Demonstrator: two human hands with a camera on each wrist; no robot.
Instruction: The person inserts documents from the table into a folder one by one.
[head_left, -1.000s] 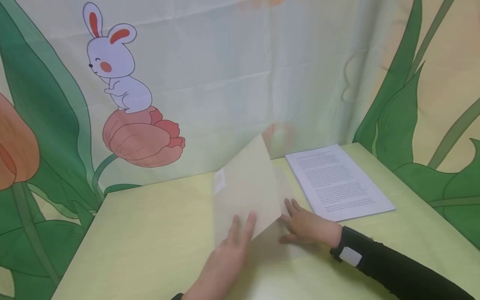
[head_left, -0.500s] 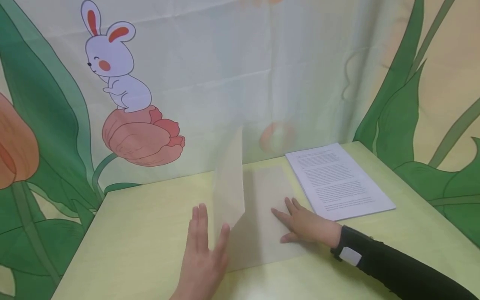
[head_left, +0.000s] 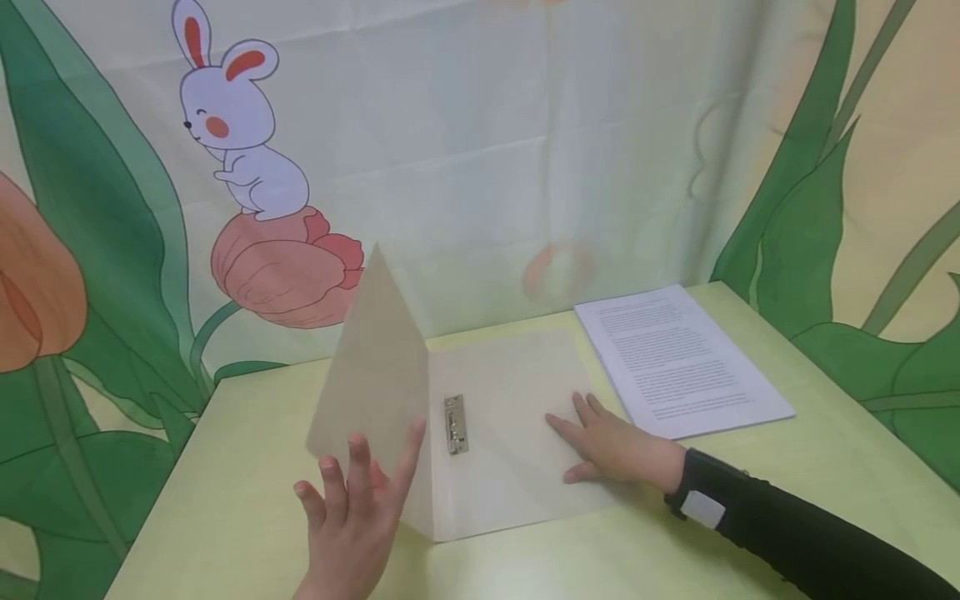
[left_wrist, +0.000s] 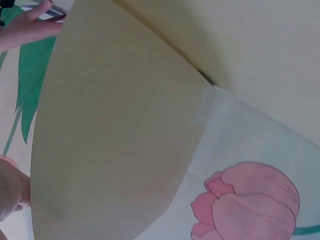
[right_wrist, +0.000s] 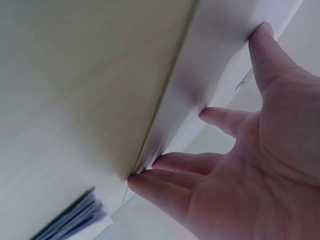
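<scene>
A beige file folder (head_left: 517, 467) lies on the table, its cover (head_left: 375, 367) standing up at a slant to the left. Inside, near the fold, is a metal clip (head_left: 455, 425). My left hand (head_left: 352, 500) is at the cover's lower corner, fingers spread and pointing up. From the left wrist, the cover (left_wrist: 115, 125) fills the middle of the picture. Fingers apart, my right hand (head_left: 607, 442) presses on the folder's right side. The right wrist view has those fingertips (right_wrist: 215, 117) touching down along the folder's edge.
To the right of the folder lies a stack of printed paper (head_left: 675, 367), its sheet edges (right_wrist: 75, 220) showing in the right wrist view. A fabric backdrop (head_left: 450, 167) with a rabbit and flowers hangs behind the yellow table (head_left: 247, 475).
The folder's cover has swung from right to left, uncovering the clip and inside. My left hand has moved left with it and turned over. The right hand has stayed in place.
</scene>
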